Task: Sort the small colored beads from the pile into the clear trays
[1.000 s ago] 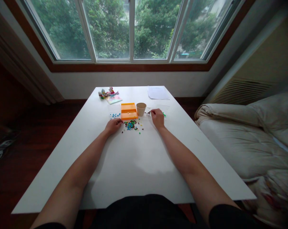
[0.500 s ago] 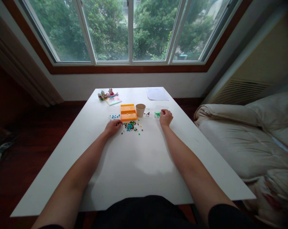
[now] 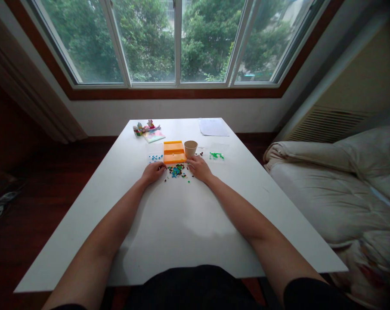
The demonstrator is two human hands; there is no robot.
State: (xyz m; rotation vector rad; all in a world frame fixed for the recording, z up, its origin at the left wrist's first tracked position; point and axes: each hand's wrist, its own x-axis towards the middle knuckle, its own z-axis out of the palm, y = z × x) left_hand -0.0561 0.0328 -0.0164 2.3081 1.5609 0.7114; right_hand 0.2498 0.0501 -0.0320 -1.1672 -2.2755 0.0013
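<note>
A small heap of mixed blue, green, brown and yellow toy bricks (image 3: 176,171) lies on the white table, with a few loose ones around it. At its left edge is my left hand (image 3: 153,172), fingers curled and pinched together; whatever they may hold is too small to make out. My right hand (image 3: 199,169) rests at the heap's right side, fingers apart and pointing left, just below a paper cup (image 3: 190,148). Behind the heap sits an orange tray (image 3: 174,153). Clear boxes hold blue bricks (image 3: 155,157) on the left and green bricks (image 3: 217,156) on the right.
Brown pieces (image 3: 199,154) lie between the cup and the green bricks, partly behind my right hand. Small figures (image 3: 144,128) and a colourful booklet (image 3: 154,136) occupy the far left of the table. Paper sheets (image 3: 213,127) lie far right. A covered sofa (image 3: 337,185) stands to the right.
My right hand has moved left from the box of green bricks to the right side of the heap. My left hand has stayed in place.
</note>
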